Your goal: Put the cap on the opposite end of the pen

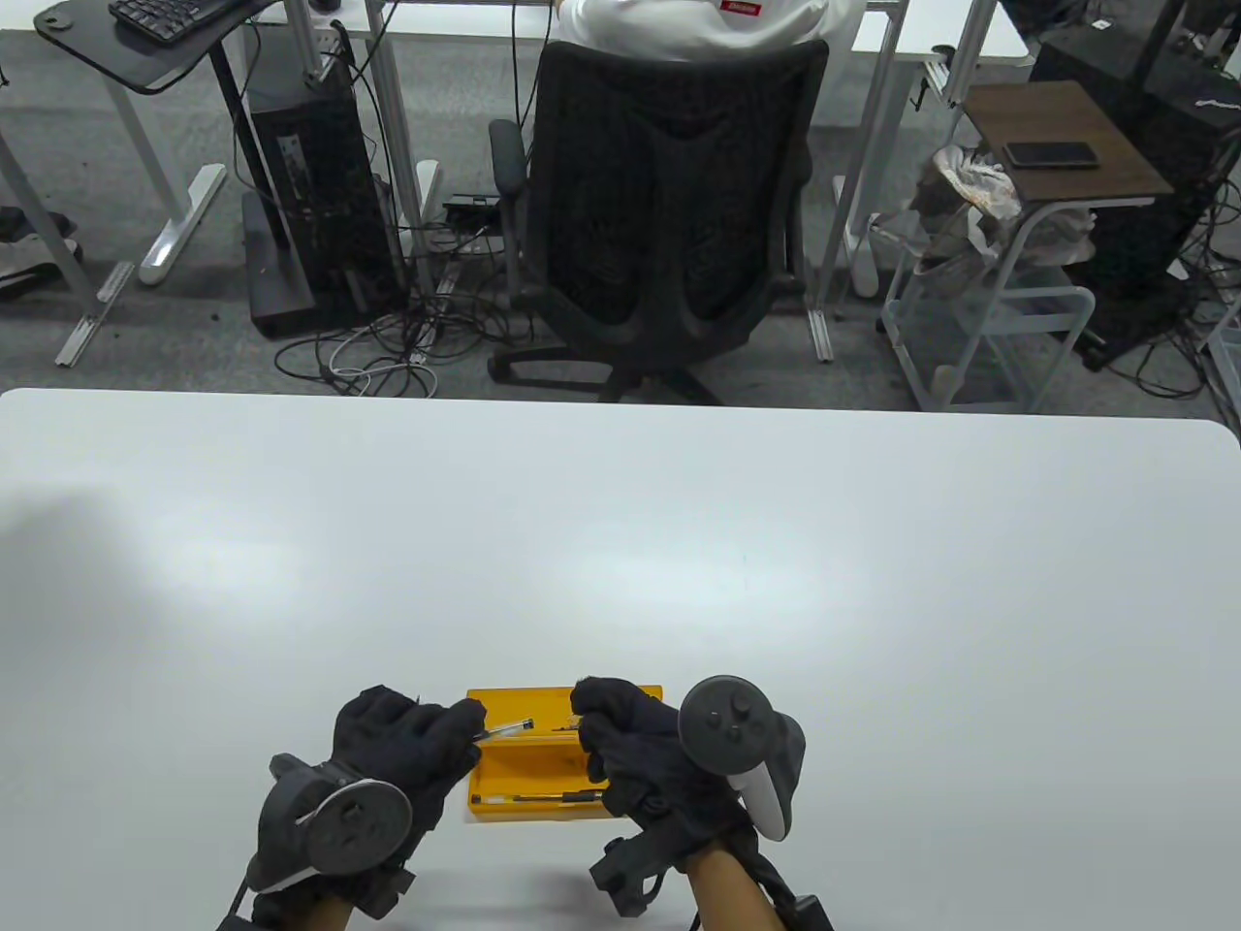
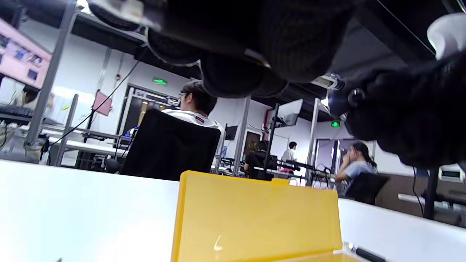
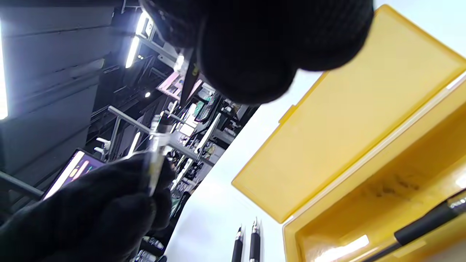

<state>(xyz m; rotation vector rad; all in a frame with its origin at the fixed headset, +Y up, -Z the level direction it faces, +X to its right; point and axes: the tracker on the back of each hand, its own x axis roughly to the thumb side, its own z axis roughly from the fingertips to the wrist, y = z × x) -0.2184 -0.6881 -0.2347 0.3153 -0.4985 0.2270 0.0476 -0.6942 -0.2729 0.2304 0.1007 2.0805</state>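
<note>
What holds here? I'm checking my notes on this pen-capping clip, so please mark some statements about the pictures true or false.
1. The yellow case is closed. False: its lid stands open.
2. The left hand holds a clear pen above the case. True.
3. Another pen lies inside the case. True.
4. The right hand rests flat on the table, far from the case. False: it hovers over the case's right end, fingers curled.

Both gloved hands hover close together near the table's front edge, the left hand (image 1: 402, 742) with fingertips pinched and pointing right, the right hand (image 1: 630, 742) curled into a loose fist facing it.
</note>
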